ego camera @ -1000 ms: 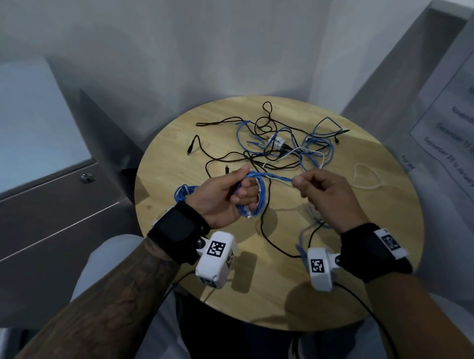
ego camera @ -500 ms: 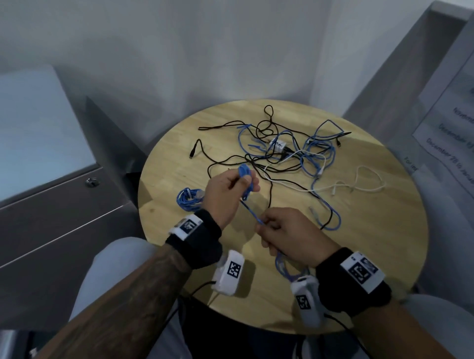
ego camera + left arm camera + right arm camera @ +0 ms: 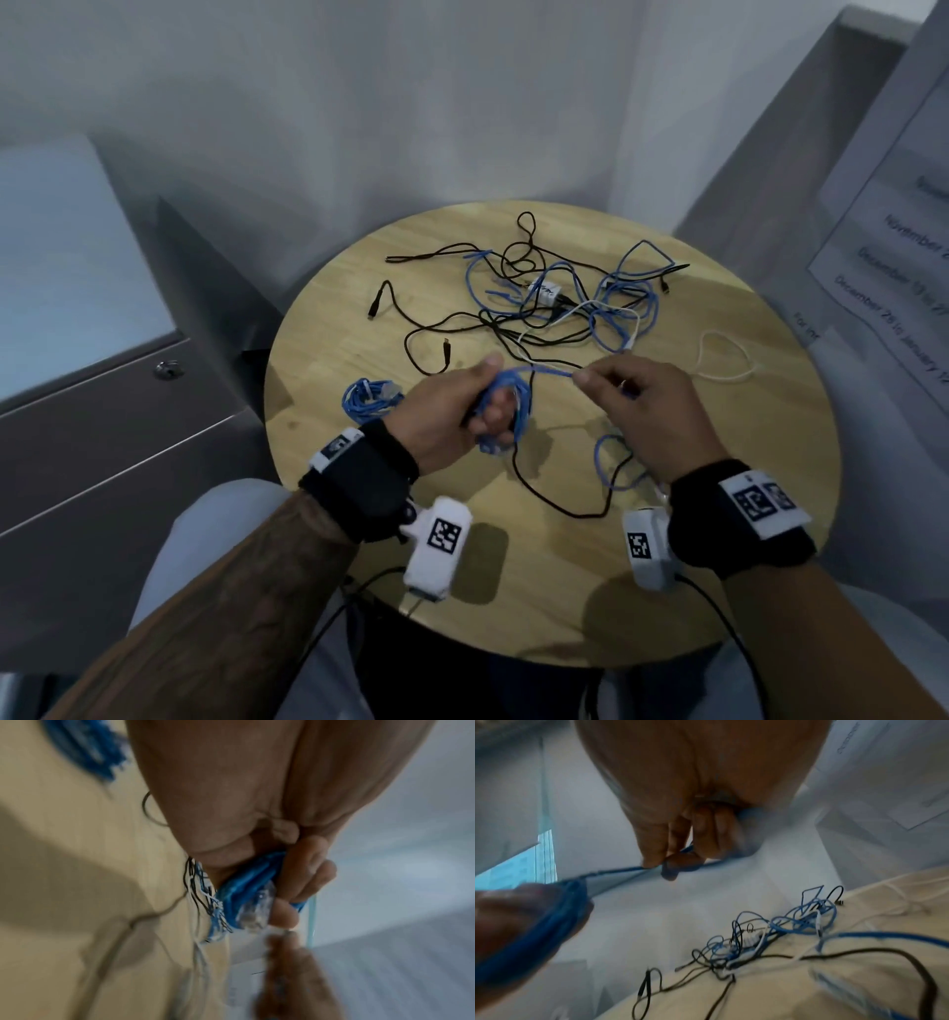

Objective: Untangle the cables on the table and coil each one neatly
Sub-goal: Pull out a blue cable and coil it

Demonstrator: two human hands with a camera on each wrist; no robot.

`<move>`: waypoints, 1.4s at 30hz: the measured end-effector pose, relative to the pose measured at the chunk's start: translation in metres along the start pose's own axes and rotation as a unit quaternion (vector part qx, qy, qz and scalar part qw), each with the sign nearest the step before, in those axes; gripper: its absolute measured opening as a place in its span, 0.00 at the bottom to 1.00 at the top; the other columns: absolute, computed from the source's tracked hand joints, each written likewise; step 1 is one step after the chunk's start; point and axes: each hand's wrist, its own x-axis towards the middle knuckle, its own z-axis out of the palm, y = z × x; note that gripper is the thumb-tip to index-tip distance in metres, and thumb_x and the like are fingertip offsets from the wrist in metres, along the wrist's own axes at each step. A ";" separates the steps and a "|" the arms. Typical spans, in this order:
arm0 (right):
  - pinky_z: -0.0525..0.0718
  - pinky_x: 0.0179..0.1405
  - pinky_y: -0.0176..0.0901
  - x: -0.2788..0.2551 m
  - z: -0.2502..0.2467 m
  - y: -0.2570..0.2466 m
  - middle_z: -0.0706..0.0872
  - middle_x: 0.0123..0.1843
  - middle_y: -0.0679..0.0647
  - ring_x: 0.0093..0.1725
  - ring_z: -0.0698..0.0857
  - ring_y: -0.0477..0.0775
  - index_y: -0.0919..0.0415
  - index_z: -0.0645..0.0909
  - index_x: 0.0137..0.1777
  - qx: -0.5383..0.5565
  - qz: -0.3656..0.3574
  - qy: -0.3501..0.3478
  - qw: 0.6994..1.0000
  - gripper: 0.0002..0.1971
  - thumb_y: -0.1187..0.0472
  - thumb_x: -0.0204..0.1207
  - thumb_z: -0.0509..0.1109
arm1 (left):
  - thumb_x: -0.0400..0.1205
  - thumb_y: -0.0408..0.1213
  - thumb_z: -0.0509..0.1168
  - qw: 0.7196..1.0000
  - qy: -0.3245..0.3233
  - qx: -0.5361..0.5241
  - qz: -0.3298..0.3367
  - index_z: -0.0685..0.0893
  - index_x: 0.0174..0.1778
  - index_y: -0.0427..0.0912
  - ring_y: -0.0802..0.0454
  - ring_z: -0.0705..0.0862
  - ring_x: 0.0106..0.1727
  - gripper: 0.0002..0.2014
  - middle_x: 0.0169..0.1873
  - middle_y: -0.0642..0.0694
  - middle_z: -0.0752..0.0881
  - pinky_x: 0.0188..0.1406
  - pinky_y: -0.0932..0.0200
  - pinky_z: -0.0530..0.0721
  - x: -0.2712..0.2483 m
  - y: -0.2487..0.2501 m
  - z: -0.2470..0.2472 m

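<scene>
My left hand [image 3: 475, 406] grips several loops of a blue cable [image 3: 518, 406] above the round wooden table [image 3: 719, 565]; a clear plug [image 3: 254, 910] shows among the loops [image 3: 246, 880]. My right hand [image 3: 624, 393] pinches the same blue cable [image 3: 618, 871] a short way to the right, and the stretch between the hands runs straight. The cable's loose tail [image 3: 608, 462] hangs below my right hand. A tangle of blue, black and white cables [image 3: 565, 303] lies farther back on the table.
A coiled blue cable [image 3: 369, 398] lies on the table left of my left hand. A white cable loop [image 3: 724, 354] rests at the right. A grey cabinet [image 3: 102, 411] stands left, papers [image 3: 898, 257] hang right, walls close behind.
My right hand has gone from low near my body up and out to the right, drawing the blue cable straight. My left hand now shows more blue loops.
</scene>
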 end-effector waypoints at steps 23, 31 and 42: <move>0.70 0.29 0.30 -0.010 0.006 -0.032 0.76 0.21 0.46 0.24 0.72 0.40 0.66 0.86 0.32 0.094 -0.019 -0.011 0.995 0.23 0.53 0.86 0.68 | 0.87 0.48 0.61 0.897 -0.025 0.437 0.065 0.79 0.38 0.37 0.54 0.79 0.32 0.17 0.31 0.46 0.81 0.38 0.60 0.78 -0.006 -0.007 0.010; 0.77 0.35 0.30 0.005 -0.024 -0.011 0.82 0.28 0.44 0.31 0.79 0.40 0.60 0.87 0.37 0.133 0.021 0.028 0.990 0.16 0.52 0.83 0.72 | 0.84 0.53 0.63 0.983 0.063 0.168 0.047 0.67 0.23 0.46 0.51 0.65 0.21 0.25 0.19 0.49 0.64 0.29 0.57 0.72 -0.013 0.021 -0.016; 0.73 0.21 0.42 -0.013 0.036 -0.012 0.71 0.30 0.54 0.22 0.68 0.48 0.62 0.83 0.48 0.201 0.127 -0.120 0.964 0.12 0.59 0.90 0.61 | 0.88 0.47 0.55 0.996 0.048 -0.055 0.042 0.67 0.29 0.44 0.56 0.61 0.20 0.21 0.19 0.51 0.65 0.28 0.62 0.73 -0.006 0.004 0.003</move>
